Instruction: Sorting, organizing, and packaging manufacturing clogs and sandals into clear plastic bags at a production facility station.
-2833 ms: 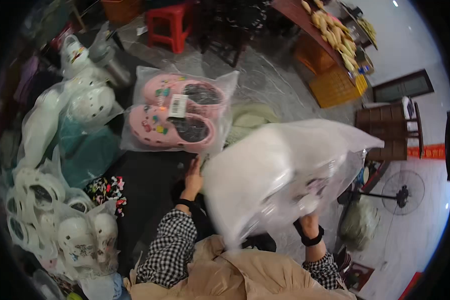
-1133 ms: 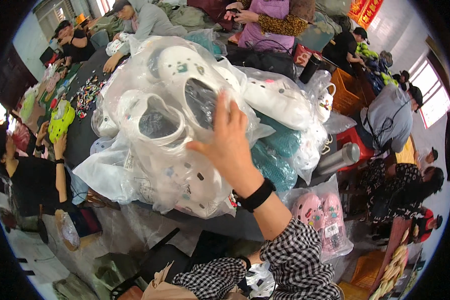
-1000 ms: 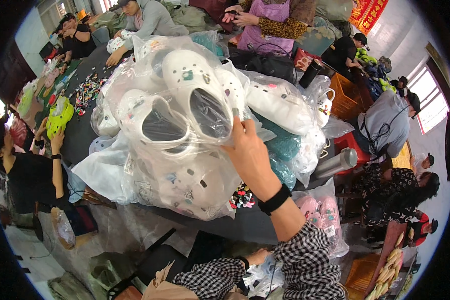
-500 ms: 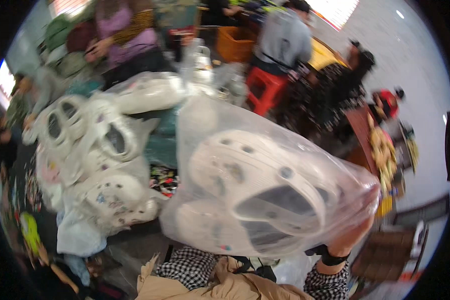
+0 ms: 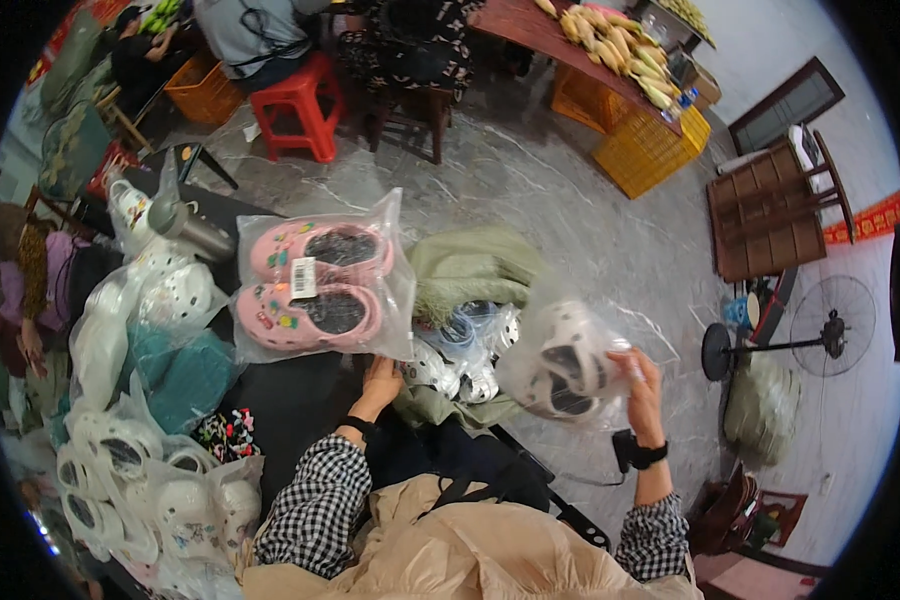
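The dark worktop [image 5: 295,400] adjoins an open green sack [image 5: 480,262]. The right hand [image 5: 644,395] grips bagged white clogs [image 5: 562,368] just right of it; the left hand's [image 5: 380,382] grip, beside the sack, is unclear. A firm pinch should stop slick plastic slipping.

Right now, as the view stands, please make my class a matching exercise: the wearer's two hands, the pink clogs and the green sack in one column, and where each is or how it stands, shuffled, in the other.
Column 1
1. Right hand
2. Left hand
3. Pink clogs
4. Green sack

Column 2
A. Open, with bagged shoes inside
B. Wrapped in clear plastic, on the dark table
C. Holding bagged white clogs
D. Close to the near edge of the clear plastic around another pair

Right pairs: 1-C, 2-D, 3-B, 4-A
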`<state>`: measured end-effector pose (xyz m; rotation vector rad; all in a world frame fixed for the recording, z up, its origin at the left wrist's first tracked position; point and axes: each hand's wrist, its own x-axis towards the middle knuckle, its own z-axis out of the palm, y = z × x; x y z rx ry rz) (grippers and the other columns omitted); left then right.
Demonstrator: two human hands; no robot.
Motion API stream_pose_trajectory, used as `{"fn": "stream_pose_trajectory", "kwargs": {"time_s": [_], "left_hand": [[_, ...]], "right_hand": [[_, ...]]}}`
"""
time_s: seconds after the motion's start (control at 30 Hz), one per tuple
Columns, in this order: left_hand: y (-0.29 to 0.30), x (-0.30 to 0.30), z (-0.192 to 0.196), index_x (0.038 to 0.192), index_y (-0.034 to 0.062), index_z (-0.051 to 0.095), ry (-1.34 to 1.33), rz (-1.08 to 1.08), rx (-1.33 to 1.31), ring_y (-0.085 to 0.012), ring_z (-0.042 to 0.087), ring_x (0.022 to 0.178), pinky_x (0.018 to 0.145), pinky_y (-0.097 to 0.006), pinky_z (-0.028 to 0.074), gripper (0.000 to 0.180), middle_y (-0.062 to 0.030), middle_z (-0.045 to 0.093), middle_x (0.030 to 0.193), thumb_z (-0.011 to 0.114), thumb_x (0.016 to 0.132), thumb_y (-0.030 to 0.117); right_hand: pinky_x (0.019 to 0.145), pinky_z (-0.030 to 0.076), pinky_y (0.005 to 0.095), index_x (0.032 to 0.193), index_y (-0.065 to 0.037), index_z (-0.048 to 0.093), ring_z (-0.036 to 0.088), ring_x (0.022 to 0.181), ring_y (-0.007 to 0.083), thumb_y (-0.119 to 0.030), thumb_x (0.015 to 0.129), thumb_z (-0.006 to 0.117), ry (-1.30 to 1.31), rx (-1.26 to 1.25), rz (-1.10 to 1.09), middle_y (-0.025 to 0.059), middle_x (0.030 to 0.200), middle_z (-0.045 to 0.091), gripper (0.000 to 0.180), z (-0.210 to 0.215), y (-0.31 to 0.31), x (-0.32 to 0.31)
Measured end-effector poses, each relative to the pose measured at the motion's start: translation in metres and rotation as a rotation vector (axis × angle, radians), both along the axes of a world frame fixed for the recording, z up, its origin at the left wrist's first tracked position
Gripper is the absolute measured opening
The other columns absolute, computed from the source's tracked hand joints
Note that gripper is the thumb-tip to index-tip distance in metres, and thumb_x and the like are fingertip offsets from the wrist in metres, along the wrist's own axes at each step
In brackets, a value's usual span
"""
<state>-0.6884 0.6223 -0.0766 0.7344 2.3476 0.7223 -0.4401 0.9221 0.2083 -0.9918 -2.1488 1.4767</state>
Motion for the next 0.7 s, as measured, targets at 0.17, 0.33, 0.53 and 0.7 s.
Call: {"fn": "stream_pose_trajectory", "kwargs": {"time_s": [0.17, 0.33, 0.53, 0.7], "left_hand": [[0.003, 0.001, 0.018, 0.134, 0.0042, 0.043, -0.022, -0.04, 0.16, -0.0436, 0.046, 0.119, 0.097, -0.051, 0.039, 0.055, -0.0268, 0.049, 0.128, 0.051, 0.079, 0.008], [-0.018, 0.004, 0.032, 0.131, 0.0005, 0.044, -0.059, -0.04, 0.022, -0.0463, 0.048, 0.116, 0.097, -0.053, 0.039, 0.052, -0.0285, 0.05, 0.127, 0.05, 0.08, 0.006], [-0.037, 0.001, 0.046, 0.117, -0.0014, 0.052, 0.064, -0.022, 0.025, -0.0472, 0.054, 0.103, 0.084, -0.053, 0.046, 0.039, -0.0287, 0.055, 0.114, 0.049, 0.078, 0.002], [-0.045, 0.003, 0.03, 0.109, -0.0037, 0.056, 0.125, -0.109, -0.162, -0.0461, 0.055, 0.095, 0.081, -0.054, 0.046, 0.033, -0.0283, 0.058, 0.103, 0.049, 0.078, 0.004]], "right_hand": [[0.086, 0.041, 0.0276, 0.106, -0.003, 0.068, 0.053, 0.091, 0.013, -0.026, 0.1, 0.046, -0.015, -0.529, 0.096, 0.0021, 0.097, 0.063, 0.033, -0.13, 0.012, -0.026], [0.089, 0.039, 0.0277, 0.107, -0.004, 0.068, 0.051, 0.093, 0.0135, -0.024, 0.099, 0.047, 0.104, -0.811, 0.174, 0.0009, 0.093, 0.06, 0.029, -0.283, -0.016, -0.135], [0.079, 0.04, 0.025, 0.102, -0.007, 0.067, 0.05, 0.082, 0.0097, -0.025, 0.094, 0.055, 0.59, -0.771, -0.349, -0.0022, 0.091, 0.059, 0.023, -0.339, 0.011, -0.203], [0.097, 0.039, 0.0297, 0.118, -0.005, 0.06, 0.05, 0.105, 0.0129, -0.025, 0.098, 0.051, 0.754, -0.708, -0.693, 0.0013, 0.113, 0.056, 0.03, -0.339, 0.081, -0.142]]}}
